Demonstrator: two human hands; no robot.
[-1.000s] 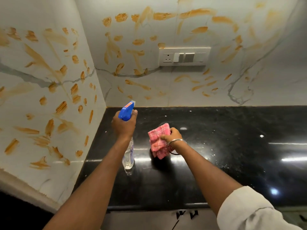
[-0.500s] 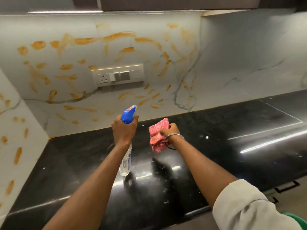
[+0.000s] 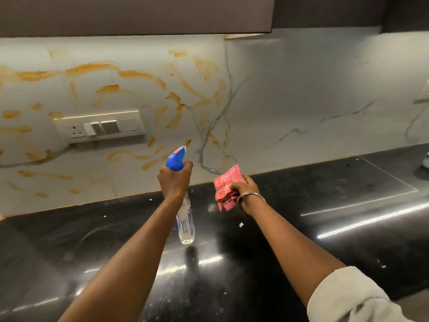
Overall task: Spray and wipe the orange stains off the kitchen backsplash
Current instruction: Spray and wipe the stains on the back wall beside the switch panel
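My left hand grips a clear spray bottle with a blue trigger head, held above the counter with the nozzle toward the backsplash. My right hand holds a bunched pink checked cloth beside it, also off the counter. The white marble backsplash carries several orange stains across its left half, around the switch panel and up to the grey vein. Its right half looks clean.
A white socket and switch panel sits on the wall among the stains. A glossy black counter with white specks runs below. A dark cabinet hangs overhead. A pale object sits at the far right edge.
The view has swung right and up, away from the stained left side wall to the back wall. Both hands rose closer to the backsplash, still holding the bottle and the cloth.
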